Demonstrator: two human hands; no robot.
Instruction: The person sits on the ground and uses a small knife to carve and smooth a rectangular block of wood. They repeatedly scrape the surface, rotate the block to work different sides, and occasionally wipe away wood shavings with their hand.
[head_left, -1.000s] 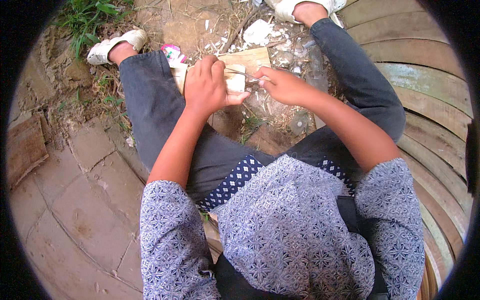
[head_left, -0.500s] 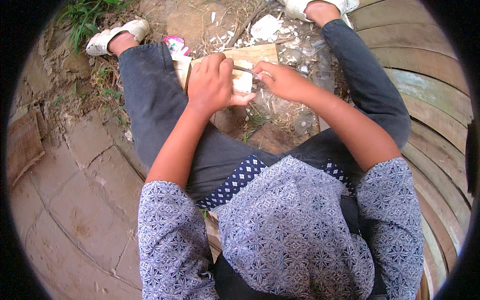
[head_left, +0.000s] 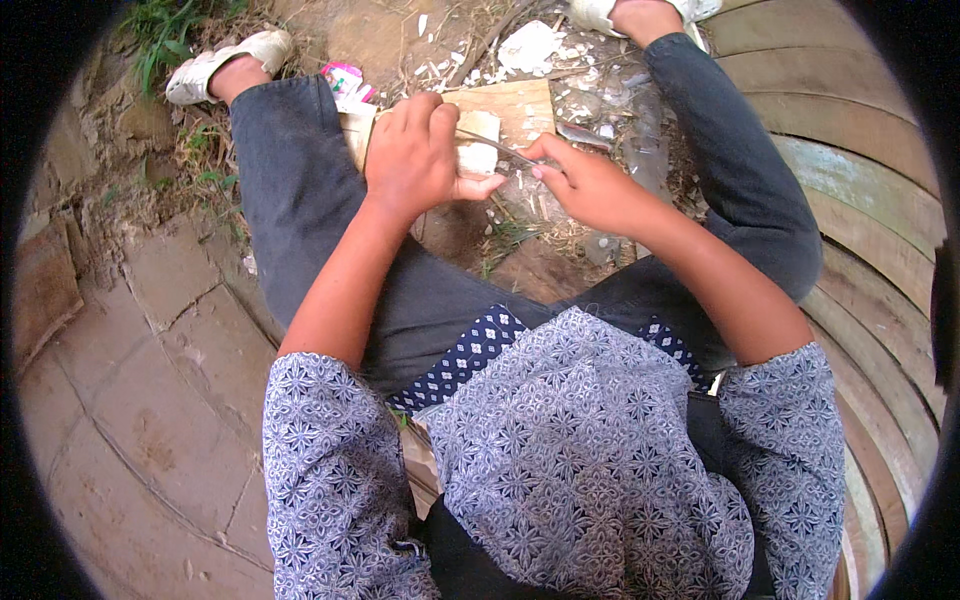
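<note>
Between my legs, my left hand (head_left: 412, 160) is closed around a pale wooden block (head_left: 480, 145), its thumb stretched out to the right. The block's cream face shows to the right of the fingers. My right hand (head_left: 592, 185), also closed, holds one end of a thin, dark metal tool (head_left: 508, 150). The tool slants up and left across the block to my left fingers, where its far end is hidden. Whether it is a knife or a chisel I cannot make out. Beneath and beyond the hands lies a light wooden board (head_left: 525, 105).
White chips and shavings (head_left: 530, 48) litter the dirt past the board. A pink-and-white packet (head_left: 347, 83) lies near my left shin. Curved wooden slats (head_left: 840, 120) run along the right, grass (head_left: 165, 45) grows at the far left, and cracked paving (head_left: 150, 400) spreads at the near left.
My right hand has drawn slightly right and down with the tool, so more of its length shows. My left hand has shifted a little left with the block.
</note>
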